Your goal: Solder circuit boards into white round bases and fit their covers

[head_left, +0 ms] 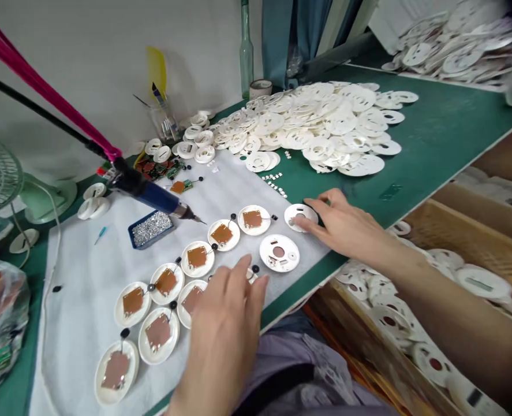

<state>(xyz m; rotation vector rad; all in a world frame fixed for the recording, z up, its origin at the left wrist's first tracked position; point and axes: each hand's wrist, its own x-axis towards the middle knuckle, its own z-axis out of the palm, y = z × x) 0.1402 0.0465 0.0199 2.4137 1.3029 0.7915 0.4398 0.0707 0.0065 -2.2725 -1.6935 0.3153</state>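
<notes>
Look at that: white plastic discs (pixel 260 230) curve across at 7 o'clock, each one carrying a copper-brown square pad (pixel 221 234)! At 12, a heap of plain white rings (pixel 316 121) piles up on the green surface (pixel 437 133). Over at 9, a blue soldering iron (pixel 152 195) sits below a magenta cord (pixel 34 81), beside a blue tray (pixel 141 242) of silver bits (pixel 152 227)!

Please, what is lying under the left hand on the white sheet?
Partly under the left hand lies a white disc with a copper-coloured square. The hand covers the disc's right side, so that part cannot be seen.
</notes>
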